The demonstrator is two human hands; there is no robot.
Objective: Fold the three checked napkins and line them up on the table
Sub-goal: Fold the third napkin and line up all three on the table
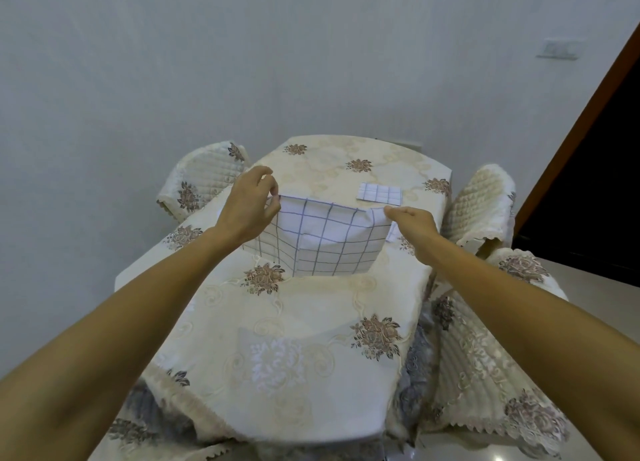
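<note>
— How many napkins did you count from your screen?

— Two for certain. One open napkin (325,239), white with dark check lines, hung above the middle of the counter (311,322). Its lower edge reached down to the flowered surface, but I could not tell if it touched. One folded napkin (380,194) lay flat as a small rectangle on the far right part of the counter, apart from the first one.

— And the third?

— I could not tell. A white strip (393,233) with a check line showed just below the right hand (412,223). It was maybe another napkin, maybe a part of the open one.

— What did the two hands do?

— The left hand (247,204) pinched the upper left corner of the open napkin between thumb and fingers, so its grip was clamped on the fabric. The right hand pinched the upper right corner, clamped in the same way. The top edge ran stretched between them.

— Anything around the counter?

— I saw three quilted chair covers (197,180), one at the left and two at the right, and one wall switch (561,48).
</note>
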